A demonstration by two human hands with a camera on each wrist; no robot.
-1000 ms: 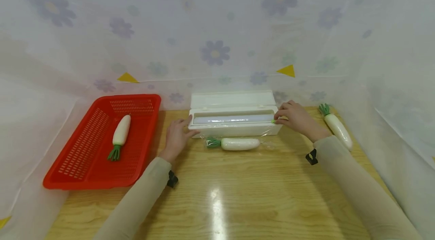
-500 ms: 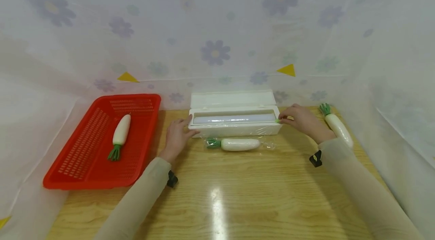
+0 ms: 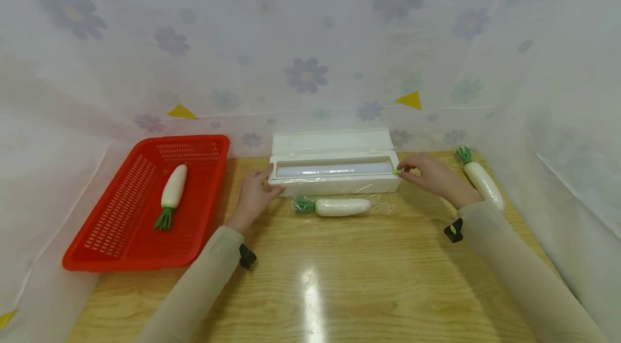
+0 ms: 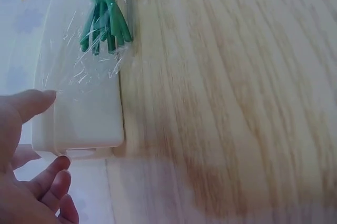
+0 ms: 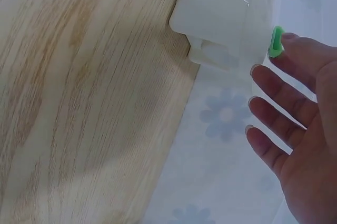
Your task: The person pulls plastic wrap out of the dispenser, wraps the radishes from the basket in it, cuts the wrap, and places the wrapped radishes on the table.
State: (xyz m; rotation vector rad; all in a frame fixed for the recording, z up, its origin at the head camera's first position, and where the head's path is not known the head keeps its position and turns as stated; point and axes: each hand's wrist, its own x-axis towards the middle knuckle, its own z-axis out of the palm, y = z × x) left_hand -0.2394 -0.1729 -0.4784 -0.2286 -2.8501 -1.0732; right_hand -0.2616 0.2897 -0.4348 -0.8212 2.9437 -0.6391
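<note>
Containers and contents, with both hands at work. At the centre of the head view, a white film dispenser stands on the wood-grain table, its hinged lid raised at the back. Inside its long trough lies 1 pale film roll. The left hand grips the dispenser's left end, thumb on the front edge and fingers around the corner. The right hand pinches a small green slider between thumb and index finger at the right end of the front rim; its other 3 fingers are spread. The 2 hands are well apart, 1 at each end.

Just in front of the dispenser lies 1 white radish, green leaves to the left, with clear film around it; whether this film joins the roll cannot be told. At left, a red perforated basket contains 1 radish with its leaves toward the bottom of the frame. At right, outside any container, 1 glossy radish lies slantwise, leaves toward the top.
</note>
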